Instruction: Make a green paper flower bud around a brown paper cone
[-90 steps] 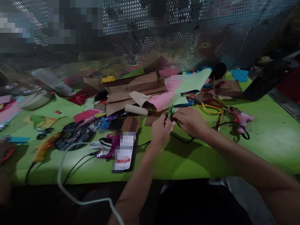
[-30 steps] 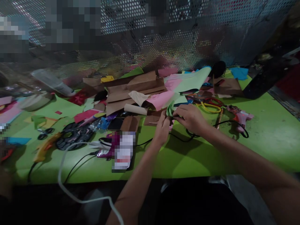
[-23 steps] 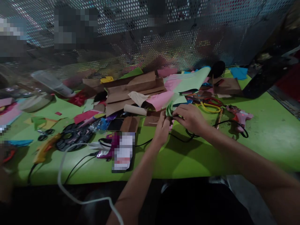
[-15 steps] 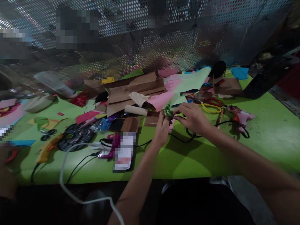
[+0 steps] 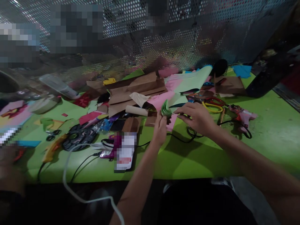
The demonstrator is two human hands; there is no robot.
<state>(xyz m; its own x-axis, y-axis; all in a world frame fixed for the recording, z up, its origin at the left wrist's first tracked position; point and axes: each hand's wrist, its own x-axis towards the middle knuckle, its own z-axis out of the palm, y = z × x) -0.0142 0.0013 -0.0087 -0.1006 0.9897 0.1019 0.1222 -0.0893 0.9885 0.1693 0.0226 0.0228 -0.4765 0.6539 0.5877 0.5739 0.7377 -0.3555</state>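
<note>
In the head view my left hand (image 5: 160, 128) is closed on a green folded paper piece (image 5: 166, 108), its curled layers fanned out above the fingers. My right hand (image 5: 195, 117) is just to the right, thumb and fingers pinched together, with a small gap between it and the paper. Whatever the pinch holds, if anything, is too small to make out. Pink paper (image 5: 161, 100) and a pale green sheet (image 5: 179, 100) lie behind the hands. A black cable (image 5: 180, 139) runs on the table below them.
Right of my hands lie yellow-handled scissors (image 5: 212, 108) and a pink glue gun (image 5: 243, 117). Brown paper (image 5: 138, 86) is heaped at the back. A phone (image 5: 126, 151), a yellow glue gun (image 5: 52, 148) and a black spool (image 5: 78, 137) are left. Another person's hand (image 5: 9, 165) shows at far left.
My right hand has drawn away from the green paper, leaving a gap. My left hand has shifted slightly left and tilted the paper, and the whole view has turned a little.
</note>
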